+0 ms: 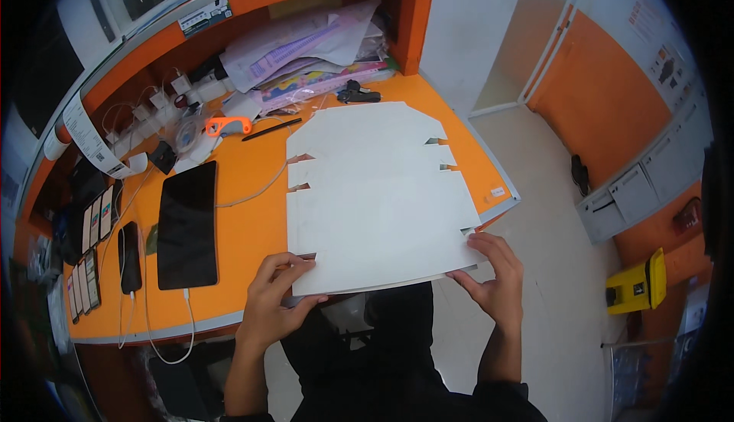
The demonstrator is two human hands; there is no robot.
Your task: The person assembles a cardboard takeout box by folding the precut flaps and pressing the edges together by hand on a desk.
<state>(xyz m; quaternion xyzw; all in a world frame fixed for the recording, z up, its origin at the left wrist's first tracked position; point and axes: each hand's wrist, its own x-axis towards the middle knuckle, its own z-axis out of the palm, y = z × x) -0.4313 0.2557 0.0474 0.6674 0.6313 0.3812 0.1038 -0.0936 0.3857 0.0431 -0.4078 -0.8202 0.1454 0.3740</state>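
Observation:
A large white sheet of cardboard point(375, 200) with notches cut into both sides lies partly on the orange desk, its near edge reaching out past the desk's front. My left hand point(277, 296) pinches the near left corner, thumb below and fingers on top by a notch. At the near right corner my right hand point(494, 275) grips the same piece, fingers above and thumb under the edge. A second layer shows along the near edge; whether it is a fold or a separate sheet I cannot tell.
Left of the cardboard a black tablet point(188, 225) and a dark phone point(131, 258) lie on the desk point(252, 231) with white cables. Farther back are an orange tape dispenser point(228, 126), a black pen point(271, 129) and plastic packages point(306, 59). A yellow bin point(637, 284) stands at right.

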